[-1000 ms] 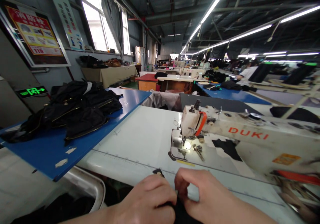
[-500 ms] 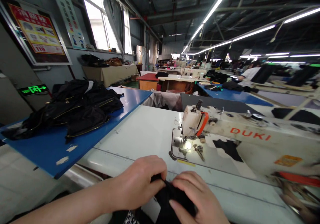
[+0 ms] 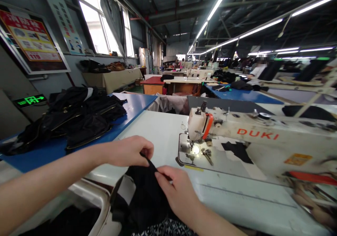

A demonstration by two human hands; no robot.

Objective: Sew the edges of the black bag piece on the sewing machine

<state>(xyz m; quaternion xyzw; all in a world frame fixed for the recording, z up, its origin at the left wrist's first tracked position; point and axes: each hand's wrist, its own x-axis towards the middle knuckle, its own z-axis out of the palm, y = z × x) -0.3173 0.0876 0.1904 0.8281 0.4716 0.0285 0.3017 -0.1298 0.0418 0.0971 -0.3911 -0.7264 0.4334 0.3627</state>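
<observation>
L hand [image 3: 126, 152] and R hand [image 3: 179, 192] are pinching the top edge of a black cloth [image 3: 144, 191], which is hanging by the near side of a pale worktable [image 3: 158, 123], apart from the sewing machine [image 3: 198, 123]. Poss. trouble: w/ both hands gripping only a thin margin, the cloth's wt. may be pulling it askew, or slipping it free, esp. if either pinch is too light.

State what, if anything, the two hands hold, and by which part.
Black fabric: the left hand and right hand pinch it along its upper edge, the rest hanging below.
</observation>
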